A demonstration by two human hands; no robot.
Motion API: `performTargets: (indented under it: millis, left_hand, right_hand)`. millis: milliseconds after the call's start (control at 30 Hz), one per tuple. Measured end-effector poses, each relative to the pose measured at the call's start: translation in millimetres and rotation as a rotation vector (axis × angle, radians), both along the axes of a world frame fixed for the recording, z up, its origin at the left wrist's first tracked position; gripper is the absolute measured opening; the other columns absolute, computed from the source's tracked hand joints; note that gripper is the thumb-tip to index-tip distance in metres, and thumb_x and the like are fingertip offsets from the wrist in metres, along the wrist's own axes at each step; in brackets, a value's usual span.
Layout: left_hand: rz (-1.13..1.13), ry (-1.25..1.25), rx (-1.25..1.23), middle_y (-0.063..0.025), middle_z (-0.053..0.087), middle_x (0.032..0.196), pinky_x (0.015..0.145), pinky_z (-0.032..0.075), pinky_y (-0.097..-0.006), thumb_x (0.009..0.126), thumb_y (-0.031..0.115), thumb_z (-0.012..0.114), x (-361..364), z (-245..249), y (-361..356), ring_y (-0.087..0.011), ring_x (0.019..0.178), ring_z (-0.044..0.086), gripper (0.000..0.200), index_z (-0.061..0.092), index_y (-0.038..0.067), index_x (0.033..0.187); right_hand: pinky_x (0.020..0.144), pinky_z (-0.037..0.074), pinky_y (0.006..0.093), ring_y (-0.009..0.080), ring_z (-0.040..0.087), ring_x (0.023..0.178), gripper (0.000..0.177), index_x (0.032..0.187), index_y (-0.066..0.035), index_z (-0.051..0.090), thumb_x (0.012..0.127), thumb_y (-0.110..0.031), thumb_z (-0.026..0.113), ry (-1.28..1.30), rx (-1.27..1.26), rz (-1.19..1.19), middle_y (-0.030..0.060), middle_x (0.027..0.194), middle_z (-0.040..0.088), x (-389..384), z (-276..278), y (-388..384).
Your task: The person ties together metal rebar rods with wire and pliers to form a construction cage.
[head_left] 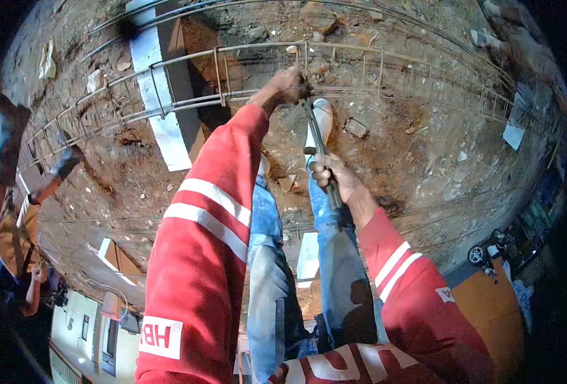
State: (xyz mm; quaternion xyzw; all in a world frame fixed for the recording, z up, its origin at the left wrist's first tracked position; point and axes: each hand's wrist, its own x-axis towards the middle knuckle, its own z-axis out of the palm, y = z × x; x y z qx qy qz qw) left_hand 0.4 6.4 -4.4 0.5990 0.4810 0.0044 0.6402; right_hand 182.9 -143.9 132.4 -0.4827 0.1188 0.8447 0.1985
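Observation:
A long rebar cage (pixel 226 97) of straight bars and upright stirrups arcs over the ground in front of me. My left hand (pixel 288 86) is at its lower bars, beside a stirrup, fingers curled closed. What those fingers pinch is hidden. My right hand (pixel 336 175) is wrapped round a long-handled dark metal tool (pixel 318 125). The tool's far end reaches up to the lower bars, right beside my left fingertips. Its jaw, if it has one, is too small to make out. My white shoe (pixel 322 118) stands behind the tool.
A pale block (pixel 162 89) lies beneath the cage on the left; another pale piece (pixel 513 128) is at right. Stones (pixel 356 127) dot the rough soil. A person's legs (pixel 8 134) stand at far left, another person (pixel 529 54) at upper right. More long bars (pixel 417 25) run behind.

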Motion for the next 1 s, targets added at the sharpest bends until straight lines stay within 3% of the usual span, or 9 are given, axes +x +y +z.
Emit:
performTargets:
  millis: [100,167,400,467,533,700,833,900,1000]
  left_hand:
    - [0.087,0.389,0.172,-0.0264,0.066,0.087,0.08,0.05,-0.0522,0.086,0.046,0.057,-8,29,-14,-0.0441,0.088,0.065,0.045,0.069,0.003,0.084]
    - [0.081,0.344,0.181,-0.026,0.066,0.087,0.077,0.05,-0.0517,0.086,0.048,0.058,-21,28,-26,-0.0438,0.087,0.064,0.044,0.069,0.006,0.089]
    - [0.132,0.196,0.233,-0.0207,0.068,0.089,0.078,0.05,-0.0481,0.087,0.037,0.059,-21,-2,-49,-0.0411,0.087,0.064,0.028,0.071,0.013,0.097]
    - [0.11,0.343,0.336,-0.0242,0.068,0.09,0.077,0.053,-0.0484,0.082,0.024,0.056,-21,25,-44,-0.0389,0.087,0.067,0.025,0.066,0.002,0.089]
    - [0.132,0.315,0.31,-0.0239,0.068,0.089,0.076,0.053,-0.0476,0.08,0.023,0.056,-16,20,-44,-0.0377,0.086,0.067,0.023,0.066,0.003,0.086]
    - [0.174,0.369,0.318,-0.0212,0.068,0.086,0.076,0.049,-0.048,0.084,0.031,0.06,-15,18,-46,-0.0371,0.084,0.066,0.023,0.068,0.01,0.09]
    - [0.237,0.277,0.315,-0.0193,0.068,0.083,0.074,0.049,-0.0483,0.081,0.023,0.061,-23,40,-44,-0.0372,0.082,0.065,0.017,0.068,0.01,0.088]
    - [0.289,0.284,0.41,-0.0191,0.067,0.083,0.073,0.048,-0.048,0.081,0.021,0.062,-20,23,-55,-0.0376,0.081,0.065,0.015,0.067,0.008,0.087]
    - [0.574,0.275,0.613,-0.0192,0.065,0.084,0.073,0.047,-0.0472,0.081,0.022,0.063,-13,39,-63,-0.0369,0.081,0.062,0.016,0.064,0.006,0.084]
  right_hand:
    - [0.056,0.051,0.03,0.0173,0.061,0.062,0.026,0.095,-0.005,0.053,0.086,-0.025,0.066,-0.357,0.127,0.528,0.0053,0.073,0.058,-2,28,30]
    - [0.056,0.052,0.0428,0.0381,0.065,0.067,0.022,0.098,0.002,0.051,0.086,-0.015,0.059,-1.265,1.023,1.473,0.0191,0.076,0.063,2,38,29]
    - [0.078,0.053,0.0475,0.0423,0.064,0.087,0.064,0.121,0.008,0.048,0.075,-0.025,0.077,-0.397,1.124,2.189,0.0334,0.093,0.061,-4,63,184]
    - [0.061,0.055,0.0418,0.0318,0.068,0.071,0.052,0.112,0.003,0.054,0.071,-0.017,0.08,-0.179,0.668,2.389,0.0229,0.089,0.067,-33,38,266]
    - [0.054,0.055,0.0393,0.0276,0.068,0.063,0.049,0.11,0.002,0.055,0.071,-0.014,0.08,-0.161,0.252,2.383,0.0184,0.085,0.069,-59,37,296]
    - [0.041,0.045,0.0276,0.0148,0.062,0.053,0.04,0.103,0.001,0.052,0.073,-0.008,0.078,-0.161,0.752,2.326,0.0077,0.07,0.065,-47,74,254]
    - [0.041,0.037,0.0161,0.0041,0.045,0.051,0.029,0.111,-0.011,0.051,0.086,-0.018,0.064,-0.008,-0.289,0.519,-0.0043,0.069,0.046,53,48,124]
    - [0.043,0.036,0.0205,0.0043,0.04,0.051,0.026,0.112,-0.012,0.05,0.089,-0.02,0.058,0.075,-0.205,0.302,-0.0044,0.07,0.043,38,34,58]
    - [0.052,0.048,0.0327,0.0167,0.057,0.058,0.026,0.113,-0.008,0.05,0.09,-0.02,0.055,-0.591,0.039,0.795,0.0033,0.076,0.053,-8,42,39]
